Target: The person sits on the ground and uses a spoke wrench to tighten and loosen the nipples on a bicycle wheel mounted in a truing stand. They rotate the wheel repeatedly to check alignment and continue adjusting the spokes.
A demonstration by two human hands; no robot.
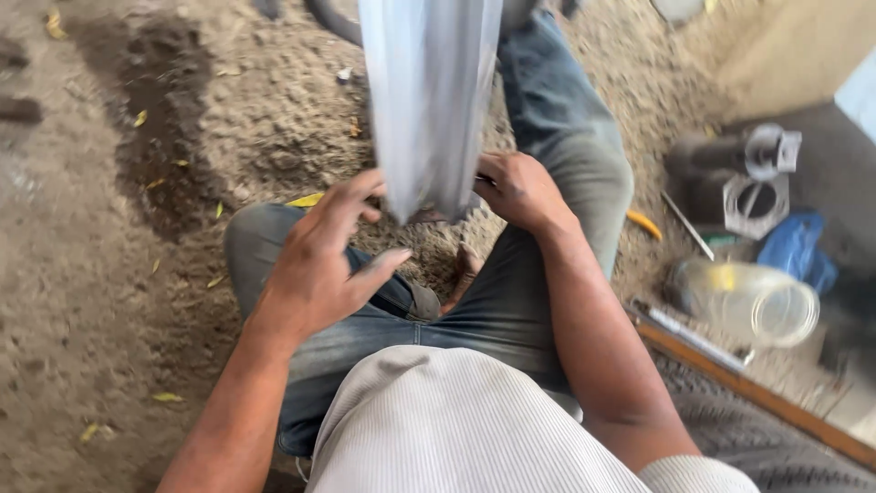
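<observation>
While the person sits on sandy ground with knees bent in blue jeans (511,310), a pale ribbed shirt (456,420) fills the nearest part of the view; just beyond it the left hand (319,265) hangs open, fingers loosely spread and thumb out, fingertips just beside the lower edge of a long silvery metal sheet (429,100) without clearly gripping it; the right hand (520,192) is curled against the sheet's other edge, fingers tucked behind it, though whether they pinch it I cannot tell; the sheet stands upright between the knees, blurred, running out of the top of the view; to the right lie a clear plastic jar (757,301), a blue cloth (794,246) and grey metal fittings (762,173); yellow leaves (169,397) dot the dirt.
</observation>
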